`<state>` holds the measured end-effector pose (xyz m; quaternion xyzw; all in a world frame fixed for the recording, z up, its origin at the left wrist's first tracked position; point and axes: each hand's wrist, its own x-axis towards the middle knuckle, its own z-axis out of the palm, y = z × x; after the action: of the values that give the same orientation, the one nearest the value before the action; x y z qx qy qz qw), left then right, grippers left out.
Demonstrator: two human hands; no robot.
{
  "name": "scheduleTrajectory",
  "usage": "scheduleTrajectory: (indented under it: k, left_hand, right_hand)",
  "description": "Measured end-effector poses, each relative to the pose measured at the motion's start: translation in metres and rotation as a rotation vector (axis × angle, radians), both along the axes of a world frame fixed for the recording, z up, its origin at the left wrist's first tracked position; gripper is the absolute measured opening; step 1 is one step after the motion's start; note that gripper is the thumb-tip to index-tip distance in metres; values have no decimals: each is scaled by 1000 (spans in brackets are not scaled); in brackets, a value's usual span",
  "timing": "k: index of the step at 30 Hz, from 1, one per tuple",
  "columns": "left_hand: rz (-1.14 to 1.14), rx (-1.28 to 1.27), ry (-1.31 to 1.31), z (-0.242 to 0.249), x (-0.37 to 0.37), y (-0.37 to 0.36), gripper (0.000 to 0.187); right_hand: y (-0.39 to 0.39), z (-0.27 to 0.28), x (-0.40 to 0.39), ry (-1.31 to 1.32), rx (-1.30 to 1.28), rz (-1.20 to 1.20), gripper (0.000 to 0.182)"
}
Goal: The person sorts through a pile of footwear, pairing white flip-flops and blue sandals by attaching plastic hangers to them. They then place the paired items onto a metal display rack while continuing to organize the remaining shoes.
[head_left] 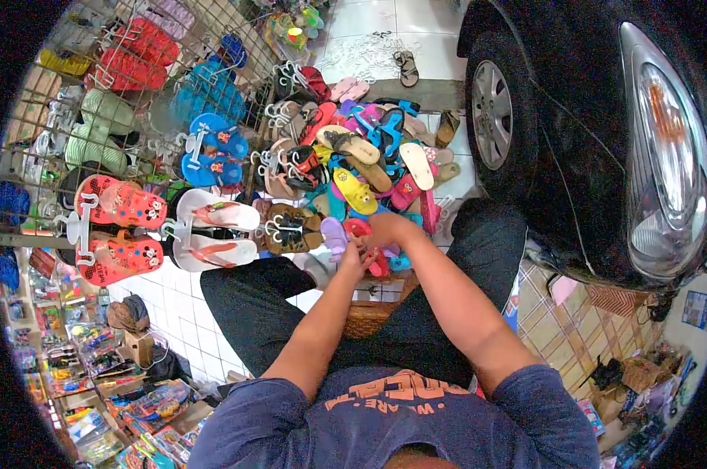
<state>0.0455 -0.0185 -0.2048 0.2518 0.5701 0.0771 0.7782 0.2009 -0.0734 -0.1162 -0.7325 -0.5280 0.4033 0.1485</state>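
Observation:
Just in front of my knees, both hands meet at a small red sandal (378, 264). My left hand (357, 255) is closed on it from the near left side, its fingertips curled against the red. From the right, my right hand (391, 229) is closed over its upper part; some of those fingers are hidden. A purple sandal (334, 238) lies close to the left hand. Beyond the hands spreads a heap of loose sandals, with a yellow sandal (355, 191) and a cream-soled sandal (417, 166) on top.
Paired sandals on hangers line the left side: a red-orange pair (123, 205), a white pair (217, 229) and a blue pair (215, 148). Behind them stands a wire grid rack (37, 133). A black car (572, 148) is close on the right. White hangers (369, 59) litter the tiles ahead.

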Motion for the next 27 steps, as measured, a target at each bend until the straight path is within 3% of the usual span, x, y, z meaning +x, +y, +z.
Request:
scheduleTrajectory:
  k: [3, 5, 7, 9, 13, 15, 18, 22, 27]
  left_hand:
    - [6, -25, -28, -36, -12, 11, 27]
    - [44, -102, -96, -36, -14, 26, 23]
    - [78, -178, -168, -22, -7, 42, 19]
    - [42, -54, 11, 17, 4, 50, 17]
    - [188, -60, 4, 1, 5, 91, 15]
    - [169, -135, -110, 10, 7, 107, 16]
    - [222, -36, -203, 21, 9, 120, 17]
    - [266, -6, -191, 21, 12, 120, 15]
    - [349, -26, -289, 25, 4, 93, 15]
  right_hand:
    - [-4, 12, 6, -14, 36, -63, 56]
    - [-3, 18, 12, -10, 29, -55, 59]
    - [-2, 23, 16, 19, -60, 11, 73]
    - [-3, 28, 17, 14, -76, 26, 74]
    - [-2, 30, 16, 23, -116, 16, 77]
    - [-3, 26, 17, 34, -98, 27, 77]
    - [-6, 22, 17, 7, -50, 18, 72]
    - [-6, 21, 15, -22, 18, -4, 69]
    - [-5, 36, 19, 41, -104, 23, 69]
